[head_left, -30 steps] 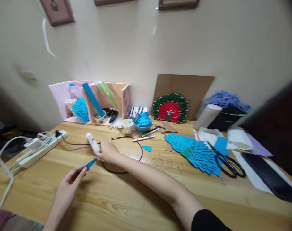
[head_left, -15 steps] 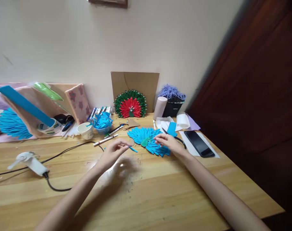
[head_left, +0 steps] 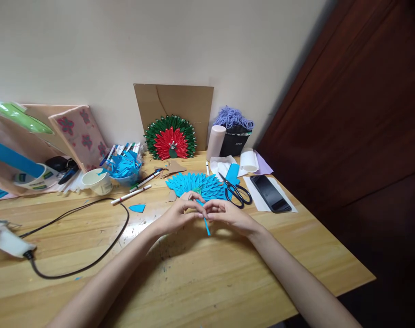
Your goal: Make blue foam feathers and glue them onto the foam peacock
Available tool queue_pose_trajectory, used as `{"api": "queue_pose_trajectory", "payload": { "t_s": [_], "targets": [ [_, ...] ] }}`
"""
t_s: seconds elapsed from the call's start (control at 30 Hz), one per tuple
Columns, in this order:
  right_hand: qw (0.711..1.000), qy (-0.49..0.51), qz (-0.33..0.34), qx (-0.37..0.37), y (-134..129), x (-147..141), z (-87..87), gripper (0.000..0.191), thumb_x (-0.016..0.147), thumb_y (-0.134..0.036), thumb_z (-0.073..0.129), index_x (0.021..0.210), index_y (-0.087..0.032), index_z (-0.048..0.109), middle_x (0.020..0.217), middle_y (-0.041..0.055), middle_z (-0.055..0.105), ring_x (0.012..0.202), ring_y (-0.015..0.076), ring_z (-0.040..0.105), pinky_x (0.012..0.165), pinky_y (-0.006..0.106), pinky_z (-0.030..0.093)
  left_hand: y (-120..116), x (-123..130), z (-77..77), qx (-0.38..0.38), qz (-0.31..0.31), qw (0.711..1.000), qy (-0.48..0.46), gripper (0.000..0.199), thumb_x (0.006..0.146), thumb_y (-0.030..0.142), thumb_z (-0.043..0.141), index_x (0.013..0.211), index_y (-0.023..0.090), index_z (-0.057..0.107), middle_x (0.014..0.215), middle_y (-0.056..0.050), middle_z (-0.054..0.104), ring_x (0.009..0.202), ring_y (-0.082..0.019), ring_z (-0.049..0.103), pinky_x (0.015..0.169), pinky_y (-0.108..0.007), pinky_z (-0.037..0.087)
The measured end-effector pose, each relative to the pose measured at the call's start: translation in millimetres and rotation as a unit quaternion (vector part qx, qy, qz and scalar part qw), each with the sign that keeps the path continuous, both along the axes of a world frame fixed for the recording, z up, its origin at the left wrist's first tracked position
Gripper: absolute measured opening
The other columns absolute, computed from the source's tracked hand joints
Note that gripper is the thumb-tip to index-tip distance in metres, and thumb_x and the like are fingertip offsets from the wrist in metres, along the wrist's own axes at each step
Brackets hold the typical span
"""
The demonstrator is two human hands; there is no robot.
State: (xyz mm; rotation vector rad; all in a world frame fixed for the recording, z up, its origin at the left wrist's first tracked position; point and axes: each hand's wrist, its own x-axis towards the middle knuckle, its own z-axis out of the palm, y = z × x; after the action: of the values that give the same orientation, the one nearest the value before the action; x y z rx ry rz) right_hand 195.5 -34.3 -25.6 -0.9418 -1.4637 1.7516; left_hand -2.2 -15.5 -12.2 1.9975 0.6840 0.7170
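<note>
1. The left hand (head_left: 179, 215) has its grip closed, thumb and fingers pinching a narrow blue piece (head_left: 208, 228).
2. The right hand (head_left: 232, 216) meets it fingertip to fingertip, its grip also closed on the blue piece.
3. That piece is above the counter (head_left: 248, 282), between the two hands, its lower end sticking out below the fingertips.
4. Just beyond the hands lies a fan of layered blue petals (head_left: 182, 183), with a green cutout (head_left: 197, 190) at its middle, partly hidden by the left hand.
5. Black-handled scissors (head_left: 241, 197) lie at the fan's right side, and a black smartphone (head_left: 271, 193) rests on white paper farther right.
6. Left of the hands, a loose blue scrap (head_left: 137, 208) lies near a white marker (head_left: 131, 194).
7. A white glue gun (head_left: 9, 239), cut off by the left edge, lies with its black cable (head_left: 120, 237) looped on the counter.
8. Behind, a paper cup (head_left: 98, 182) stands beside a bowl of blue cuttings (head_left: 124, 165).
9. A red-and-green peacock (head_left: 171, 137) stands upright in front of a cardboard sheet (head_left: 190, 102).
</note>
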Motion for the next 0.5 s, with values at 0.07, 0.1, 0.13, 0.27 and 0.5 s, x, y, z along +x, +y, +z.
{"api": "queue_pose_trajectory", "payload": {
  "t_s": [0.07,0.1,0.13,0.27,0.5],
  "targets": [
    [1.0,-0.004,0.004,0.002,-0.3,-0.9,-1.7,0.022,0.068,-0.026,0.068,0.088,-0.017,0.063,0.087,0.0025,0.063,0.085,0.0142,0.057,0.079,0.027,0.041,1.4,-1.4,-3.2,-0.002,-0.005,1.0,0.01,0.014,0.079,0.029,0.056,0.079,0.023,0.069,0.106,-0.005,0.052,0.106,-0.02,0.045,0.096,-0.035,0.03],
    [1.0,-0.008,0.003,0.002,-0.3,-1.4,-2.1,0.022,0.068,-0.026,0.068,0.087,-0.016,0.063,0.086,0.0025,0.063,0.085,0.0144,0.057,0.079,0.028,0.04,2.0,-1.6,-4.1,-0.003,-0.008,1.0,0.012,0.014,0.079,0.029,0.056,0.079,0.023,0.069,0.107,-0.005,0.052,0.106,-0.02,0.045,0.095,-0.035,0.03],
    [1.0,-0.012,0.002,0.003,-0.3,-2.0,-2.2,0.022,0.068,-0.026,0.068,0.087,-0.016,0.063,0.086,0.0025,0.063,0.085,0.0144,0.057,0.079,0.028,0.04,2.3,-1.6,-4.5,-0.005,-0.01,1.0,0.013,0.014,0.079,0.029,0.056,0.079,0.023,0.069,0.107,-0.005,0.052,0.106,-0.019,0.045,0.095,-0.035,0.031],
    [1.0,-0.017,-0.002,-0.002,-0.5,-3.3,-1.8,0.021,0.068,-0.025,0.068,0.086,-0.016,0.064,0.086,0.0027,0.063,0.084,0.0139,0.056,0.077,0.027,0.04,2.1,0.2,-2.8,-0.014,-0.012,1.0,0.009,0.014,0.078,0.03,0.057,0.08,0.024,0.07,0.103,-0.005,0.054,0.105,-0.019,0.046,0.094,-0.034,0.032],
    [0.99,0.023,-0.136,-0.043,10.5,15.6,-7.2,0.022,0.064,-0.023,0.071,0.085,-0.019,0.064,0.082,-0.0005,0.06,0.074,0.0098,0.055,0.073,0.023,0.041,21.1,-14.1,-21.2,-0.135,0.237,0.96,-0.064,0.028,0.078,0.031,0.052,0.102,0.018,0.058,0.109,-0.01,0.056,0.1,-0.021,0.052,0.086,-0.035,0.039]
  ]
}}
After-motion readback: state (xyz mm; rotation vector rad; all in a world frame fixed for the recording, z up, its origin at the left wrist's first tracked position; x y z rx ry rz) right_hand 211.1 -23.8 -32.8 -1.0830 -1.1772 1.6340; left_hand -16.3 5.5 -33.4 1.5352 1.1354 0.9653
